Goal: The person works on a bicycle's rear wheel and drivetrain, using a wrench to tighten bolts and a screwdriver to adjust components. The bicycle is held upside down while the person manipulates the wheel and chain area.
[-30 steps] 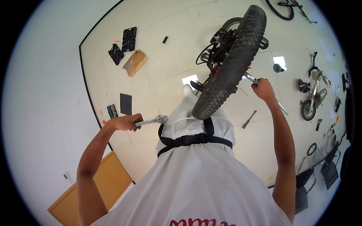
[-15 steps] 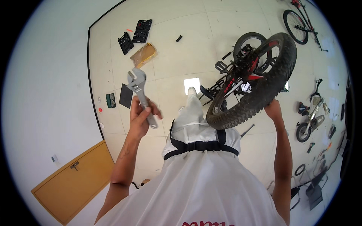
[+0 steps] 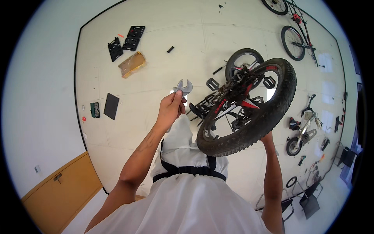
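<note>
My left hand (image 3: 171, 106) is closed around a silver adjustable wrench (image 3: 183, 89). The wrench's open jaw sticks up beyond my thumb, while its handle is mostly hidden by the hand. To the right is a bicycle with a black and red frame; its thick knobbly tyre (image 3: 269, 123) is the part nearest me. My right hand (image 3: 267, 139) is at the tyre's lower right edge, with its fingers hidden behind the rubber. A pedal (image 3: 212, 84) and a second wheel (image 3: 230, 70) show farther off.
Black tool cases (image 3: 131, 38), a plastic-wrapped package (image 3: 132, 64) and a dark flat panel (image 3: 111, 106) lie on the floor at left. A small green case (image 3: 95, 110) is beside the panel. On the right are a small partly dismantled bike (image 3: 307, 126), another bicycle (image 3: 293, 43) and chairs (image 3: 309, 204).
My left hand has moved right toward the bicycle with the wrench, whose handle is now mostly covered. My right hand stays at the tyre. The whole view has shifted.
</note>
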